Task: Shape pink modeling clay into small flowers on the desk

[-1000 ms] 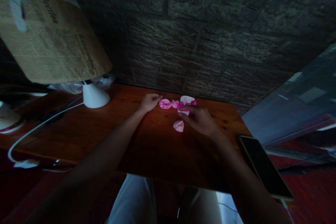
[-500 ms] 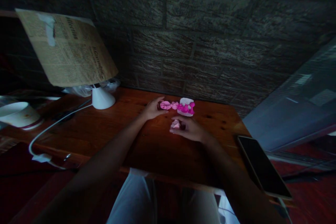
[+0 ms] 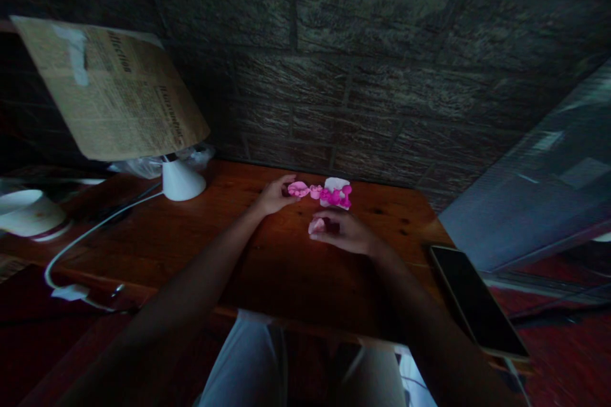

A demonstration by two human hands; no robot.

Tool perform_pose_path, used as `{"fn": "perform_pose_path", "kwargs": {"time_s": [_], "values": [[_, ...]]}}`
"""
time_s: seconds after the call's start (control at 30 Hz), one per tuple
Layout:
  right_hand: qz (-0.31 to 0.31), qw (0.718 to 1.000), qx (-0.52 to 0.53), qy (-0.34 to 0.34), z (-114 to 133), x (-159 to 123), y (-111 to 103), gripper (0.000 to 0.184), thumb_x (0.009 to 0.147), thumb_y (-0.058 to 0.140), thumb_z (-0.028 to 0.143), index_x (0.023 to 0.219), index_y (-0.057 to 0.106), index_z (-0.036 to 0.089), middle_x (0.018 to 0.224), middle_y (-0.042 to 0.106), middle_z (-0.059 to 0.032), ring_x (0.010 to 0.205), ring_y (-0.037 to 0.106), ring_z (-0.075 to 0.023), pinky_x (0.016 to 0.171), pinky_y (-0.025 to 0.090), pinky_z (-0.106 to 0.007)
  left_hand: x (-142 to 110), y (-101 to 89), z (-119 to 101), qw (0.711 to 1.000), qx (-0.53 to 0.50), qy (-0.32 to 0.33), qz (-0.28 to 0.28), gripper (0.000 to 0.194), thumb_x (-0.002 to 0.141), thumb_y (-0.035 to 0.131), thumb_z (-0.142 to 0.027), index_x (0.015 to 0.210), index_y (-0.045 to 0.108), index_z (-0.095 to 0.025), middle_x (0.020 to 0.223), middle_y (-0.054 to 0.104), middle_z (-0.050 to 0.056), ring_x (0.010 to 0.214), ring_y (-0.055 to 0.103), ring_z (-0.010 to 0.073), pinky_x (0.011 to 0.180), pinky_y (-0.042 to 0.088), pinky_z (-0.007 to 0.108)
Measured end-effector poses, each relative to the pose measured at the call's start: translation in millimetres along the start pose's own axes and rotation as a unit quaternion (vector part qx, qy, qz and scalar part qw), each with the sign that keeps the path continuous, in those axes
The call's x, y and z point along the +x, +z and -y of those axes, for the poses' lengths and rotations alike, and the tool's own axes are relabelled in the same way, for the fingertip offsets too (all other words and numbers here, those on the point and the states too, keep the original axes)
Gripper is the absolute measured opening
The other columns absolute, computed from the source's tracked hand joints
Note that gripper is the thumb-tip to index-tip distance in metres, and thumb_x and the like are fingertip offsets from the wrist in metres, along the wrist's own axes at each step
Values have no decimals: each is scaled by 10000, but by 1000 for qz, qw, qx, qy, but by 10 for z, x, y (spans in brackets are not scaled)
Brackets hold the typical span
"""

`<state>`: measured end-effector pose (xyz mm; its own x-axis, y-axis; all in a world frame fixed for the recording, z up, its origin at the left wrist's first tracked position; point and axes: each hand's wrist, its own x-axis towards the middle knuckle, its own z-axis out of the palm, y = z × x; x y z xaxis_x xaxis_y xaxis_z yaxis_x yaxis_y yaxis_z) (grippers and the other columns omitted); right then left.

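Pink lump [image 3: 316,226] near magenta pieces [image 3: 335,196]

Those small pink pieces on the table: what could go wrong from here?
The right hand curls around a pale pink lump, which might get squashed if soft. The magenta pieces lie just beyond that hand, so it could bump them. The phone lies near the edge of the table and might be knocked off.
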<state>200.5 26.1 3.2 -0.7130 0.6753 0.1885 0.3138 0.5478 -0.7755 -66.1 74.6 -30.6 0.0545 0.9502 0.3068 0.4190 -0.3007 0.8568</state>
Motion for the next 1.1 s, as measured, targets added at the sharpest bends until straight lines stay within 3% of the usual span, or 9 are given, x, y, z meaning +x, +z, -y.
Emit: {"fn": "perform_pose_path", "kwargs": {"time_s": [0.1,0.4,0.7,0.8,0.9,0.93,1.0,1.1], "values": [[1,1000,10,15,-49,-3,-7,466,807,837,413,1186,713,174,1104,768,-110,938,721,-221,864,582,-380,5,-23,27,1000,1,5,2,723,696,825,-187,1382,604,-134,1285,725,174,942,716,209,899,573,396],[-11,1000,20,18,-106,5,15,429,833,812,396,1183,724,164,1112,778,-113,952,737,-224,894,587,-386,-27,3,22,1000,0,13,-26,671,697,839,-226,1331,636,-142,1218,757,142,919,717,196,861,583,351],[-14,998,58,31,-65,15,-5,370,810,832,358,1126,738,191,1107,778,-92,958,738,-218,920,591,-392,-22,-30,-35,999,39,9,-8,671,705,812,-210,1345,622,-139,1204,757,140,929,724,207,876,575,367],[-1,997,72,30,-54,13,-20,358,787,846,330,1101,742,194,1103,781,-86,960,739,-215,919,593,-386,-63,-83,-144,994,103,5,-41,667,717,834,-262,1345,639,-145,1061,773,109,868,720,221,822,574,357],[-17,993,115,28,-81,17,-37,395,773,851,328,1130,735,203,1154,780,-91,1021,741,-226,975,580,-412,-133,-125,-331,979,155,85,-105,479,777,821,-353,1202,718,-158,1103,759,120,932,705,227,862,562,353],[-29,990,137,27,-97,20,-45,422,767,855,335,1150,732,207,1177,776,-94,1046,740,-233,989,576,-423,-160,-117,-394,978,140,116,-100,431,817,796,-384,1181,723,-164,1098,762,113,912,699,212,841,562,340],[-48,981,184,23,-128,28,-61,453,764,856,347,1180,731,219,1202,771,-91,1077,738,-246,996,578,-441,-212,-57,-499,984,77,160,-31,449,848,780,-428,1206,709,-166,1038,773,93,858,692,181,775,562,301],[-63,972,228,16,-151,43,-78,425,768,852,337,1170,751,243,1181,779,-65,1083,739,-249,1000,584,-454,-277,112,-576,979,8,173,110,463,855,776,-440,1213,700,-156,1064,763,96,804,682,151,663,542,253]]}}
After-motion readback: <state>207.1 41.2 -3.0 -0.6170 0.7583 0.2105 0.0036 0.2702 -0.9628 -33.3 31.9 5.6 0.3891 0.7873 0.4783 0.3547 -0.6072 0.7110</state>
